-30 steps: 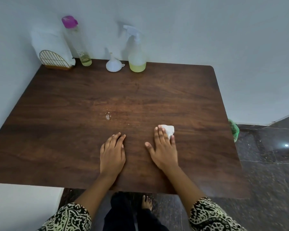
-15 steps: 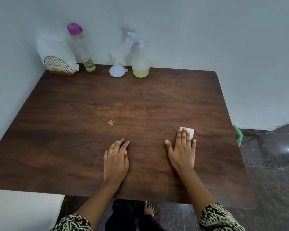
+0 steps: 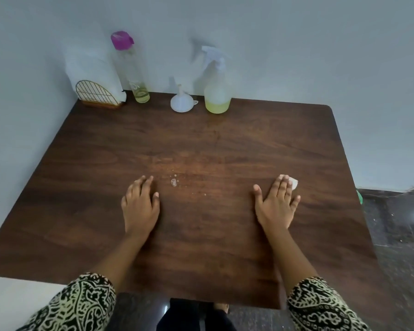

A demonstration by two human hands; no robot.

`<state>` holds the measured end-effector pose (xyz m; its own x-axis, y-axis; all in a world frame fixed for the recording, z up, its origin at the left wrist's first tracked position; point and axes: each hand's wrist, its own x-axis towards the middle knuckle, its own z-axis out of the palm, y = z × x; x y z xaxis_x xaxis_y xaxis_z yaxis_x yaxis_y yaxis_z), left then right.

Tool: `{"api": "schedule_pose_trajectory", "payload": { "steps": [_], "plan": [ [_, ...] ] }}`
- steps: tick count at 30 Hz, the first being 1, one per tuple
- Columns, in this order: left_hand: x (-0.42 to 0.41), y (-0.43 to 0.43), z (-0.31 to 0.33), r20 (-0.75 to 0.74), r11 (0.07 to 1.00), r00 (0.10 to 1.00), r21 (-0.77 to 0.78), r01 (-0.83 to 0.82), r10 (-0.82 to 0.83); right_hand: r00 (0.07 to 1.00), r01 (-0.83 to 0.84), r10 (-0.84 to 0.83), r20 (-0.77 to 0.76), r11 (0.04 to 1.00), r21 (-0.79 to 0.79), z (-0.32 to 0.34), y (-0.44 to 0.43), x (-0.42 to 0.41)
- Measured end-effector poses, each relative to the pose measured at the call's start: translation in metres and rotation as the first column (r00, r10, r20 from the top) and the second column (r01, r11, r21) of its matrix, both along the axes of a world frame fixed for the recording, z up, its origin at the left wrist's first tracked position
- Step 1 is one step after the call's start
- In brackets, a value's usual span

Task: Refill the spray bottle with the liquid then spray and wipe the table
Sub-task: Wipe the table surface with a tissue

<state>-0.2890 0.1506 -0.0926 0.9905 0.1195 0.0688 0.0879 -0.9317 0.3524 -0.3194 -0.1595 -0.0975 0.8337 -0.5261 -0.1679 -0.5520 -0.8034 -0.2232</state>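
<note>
On the table (image 3: 201, 139), right side: right hand (image 3: 276, 206), fingers straight, presses tissue (image 3: 294, 183); left hand (image 3: 140, 206) flat, empty. Spray bottle (image 3: 216, 91) stands at rear. Risk: droplets (image 3: 173, 182) (beside left hand) missed, tissue lying well apart.

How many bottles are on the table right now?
2. The spray bottle stands at the back edge, right of the funnel; the purple-capped bottle stands back left, beside the napkin holder. None appears hidden.
</note>
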Motion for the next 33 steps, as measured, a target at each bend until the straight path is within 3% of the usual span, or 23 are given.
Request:
{"api": "schedule_pose_trajectory", "payload": {
  "steps": [2, 5, 9, 13, 16, 23, 26, 30, 33],
  "plan": [
    [0.013, 0.014, -0.001, -0.006, 1.0, 1.0, 0.001, -0.03, 0.03, 0.999, -0.033, 0.033, 0.005, 0.999, 0.024, 0.002, 0.032, 0.02],
    [0.032, 0.03, -0.004, -0.019, 0.999, 0.999, 0.024, -0.027, 0.027, 0.973, -0.231, 0.231, 0.001, 0.972, 0.047, 0.0, 0.083, 0.048],
    [0.062, 0.052, -0.002, -0.046, 0.998, 0.999, 0.059, -0.01, 0.013, 0.921, -0.388, 0.388, -0.028, 0.921, -0.009, -0.001, 0.071, 0.064],
    [0.08, 0.067, -0.004, -0.057, 0.995, 0.998, 0.1, 0.006, 0.0, 0.984, -0.174, 0.174, -0.03, 0.985, -0.005, -0.003, 0.041, 0.078],
    [0.081, 0.068, -0.005, -0.041, 0.995, 0.999, 0.103, 0.009, -0.005, 0.999, -0.014, 0.015, -0.028, 1.0, 0.025, -0.002, 0.066, 0.104],
    [0.084, 0.07, -0.012, -0.044, 0.996, 0.999, 0.084, 0.002, 0.002, 0.941, -0.338, 0.338, -0.021, 0.941, 0.014, -0.001, 0.129, 0.156],
    [0.086, 0.07, -0.012, -0.1, 0.994, 0.995, 0.104, 0.016, -0.006, 0.967, -0.254, 0.253, -0.026, 0.967, -0.027, -0.002, 0.097, 0.168],
    [0.087, 0.07, -0.015, -0.127, 0.992, 0.992, 0.129, 0.019, -0.002, 0.994, -0.087, 0.089, -0.062, 0.995, 0.042, 0.002, 0.09, 0.2],
    [0.088, 0.069, -0.016, -0.126, 0.991, 0.992, 0.136, 0.016, 0.002, 0.98, -0.193, 0.195, -0.044, 0.979, 0.063, 0.003, 0.127, 0.223]
  ]
}}
